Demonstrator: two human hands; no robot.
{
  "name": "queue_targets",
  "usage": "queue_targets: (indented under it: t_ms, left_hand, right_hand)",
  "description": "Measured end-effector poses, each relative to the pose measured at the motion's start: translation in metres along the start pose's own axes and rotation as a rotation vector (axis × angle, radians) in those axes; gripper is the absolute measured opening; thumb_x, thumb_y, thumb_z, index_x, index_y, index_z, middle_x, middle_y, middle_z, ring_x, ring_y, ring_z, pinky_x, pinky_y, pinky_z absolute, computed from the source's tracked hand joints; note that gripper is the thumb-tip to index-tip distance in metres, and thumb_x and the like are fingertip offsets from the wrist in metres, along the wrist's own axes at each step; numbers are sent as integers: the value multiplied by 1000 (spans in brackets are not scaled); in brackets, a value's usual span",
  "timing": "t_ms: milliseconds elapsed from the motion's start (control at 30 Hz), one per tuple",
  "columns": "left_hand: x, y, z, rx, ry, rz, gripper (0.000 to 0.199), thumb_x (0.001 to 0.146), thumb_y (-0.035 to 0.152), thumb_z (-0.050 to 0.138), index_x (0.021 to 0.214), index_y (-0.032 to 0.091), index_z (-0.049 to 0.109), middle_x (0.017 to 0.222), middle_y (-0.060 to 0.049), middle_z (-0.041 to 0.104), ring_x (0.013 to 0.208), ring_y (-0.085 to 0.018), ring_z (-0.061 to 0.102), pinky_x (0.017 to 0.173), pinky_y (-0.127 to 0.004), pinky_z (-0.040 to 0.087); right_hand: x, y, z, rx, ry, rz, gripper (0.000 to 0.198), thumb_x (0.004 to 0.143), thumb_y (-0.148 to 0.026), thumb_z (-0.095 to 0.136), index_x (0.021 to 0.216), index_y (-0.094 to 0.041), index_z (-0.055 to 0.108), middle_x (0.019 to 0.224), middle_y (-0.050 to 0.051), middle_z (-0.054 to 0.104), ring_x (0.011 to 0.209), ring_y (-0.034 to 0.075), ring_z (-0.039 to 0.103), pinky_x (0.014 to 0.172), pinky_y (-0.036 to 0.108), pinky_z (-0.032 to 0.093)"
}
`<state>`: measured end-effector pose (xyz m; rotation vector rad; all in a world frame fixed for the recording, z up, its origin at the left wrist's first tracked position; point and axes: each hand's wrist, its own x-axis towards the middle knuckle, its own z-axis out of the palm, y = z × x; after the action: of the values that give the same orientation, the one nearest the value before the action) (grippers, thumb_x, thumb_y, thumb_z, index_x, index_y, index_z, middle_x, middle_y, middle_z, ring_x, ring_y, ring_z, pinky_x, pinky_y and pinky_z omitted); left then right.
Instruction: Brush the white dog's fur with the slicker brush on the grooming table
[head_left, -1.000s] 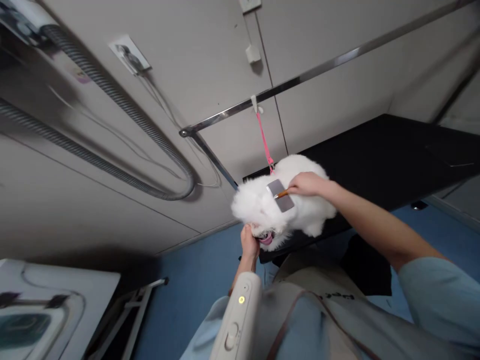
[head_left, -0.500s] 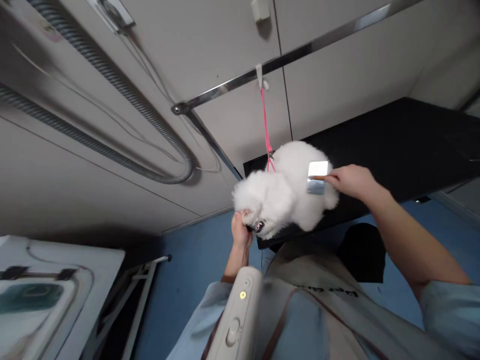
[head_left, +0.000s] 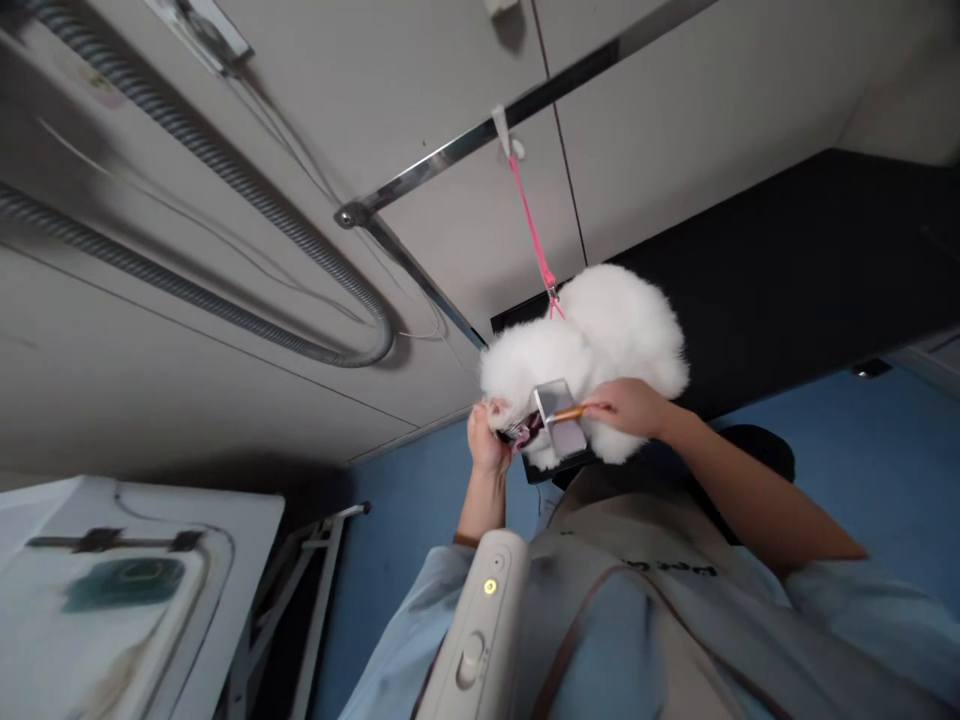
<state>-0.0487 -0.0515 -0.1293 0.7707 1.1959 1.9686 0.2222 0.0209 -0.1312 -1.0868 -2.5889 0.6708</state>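
The left hand [head_left: 486, 440] is raised with the forearm nearly upright, its fingers curled closed and the palm turned toward the right hand. The right hand [head_left: 630, 407] sits just beside it at about the same height, fingers pinched shut with the knuckles up. The right forearm stretches out bare from a pale blue sleeve, bent at the elbow.

Grey wall [head_left: 675, 130], seemingly blue floor [head_left: 885, 470]
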Motion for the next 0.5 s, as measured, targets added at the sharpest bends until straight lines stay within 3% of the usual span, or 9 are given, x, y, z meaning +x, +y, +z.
queue_targets:
  t_ms: [133,200,300,400,467,500]
  left_hand:
    - [2,2,-2,18,-54,-48,62,67,67,80,58,17,44,55,3,53,51,-7,49,53,-20,42]
    - [0,-1,-4,60,-78,-66,63,67,68,80,57,17,44,54,4,51,49,-7,47,51,-20,41]
    - [-6,-7,-7,114,-129,-129,63,67,72,77,59,18,47,54,3,52,47,-8,46,47,-21,38]
    - [-8,-12,-11,141,-102,-118,63,64,75,76,61,18,49,55,3,52,48,-9,46,48,-22,39]
    - [-7,-13,-12,159,-86,-97,65,59,76,79,59,17,50,55,2,53,51,-8,47,50,-21,41]
    - [-7,-13,-12,170,-92,-105,66,56,76,80,59,17,51,55,2,53,51,-8,46,51,-21,41]
  right_hand:
    - [-6,11,-1,-68,84,318,35,96,-40,50,102,-24,81,93,6,79,84,22,67,64,28,37]
    - [-5,7,-5,-76,120,234,36,97,-42,49,103,-25,81,94,6,79,85,22,67,66,29,38]
    - [5,7,-20,-49,56,46,34,97,-43,51,104,-28,80,100,5,78,89,22,66,71,29,39]
    - [7,26,-49,-115,27,253,31,95,-41,55,98,-25,81,100,10,78,88,26,66,68,32,39]
    - [2,33,-66,-194,128,428,35,95,-40,52,96,-21,81,99,16,76,86,29,65,67,35,39]
    - [-1,32,-70,-223,183,446,37,96,-41,49,97,-21,81,98,17,76,85,30,65,67,36,39]
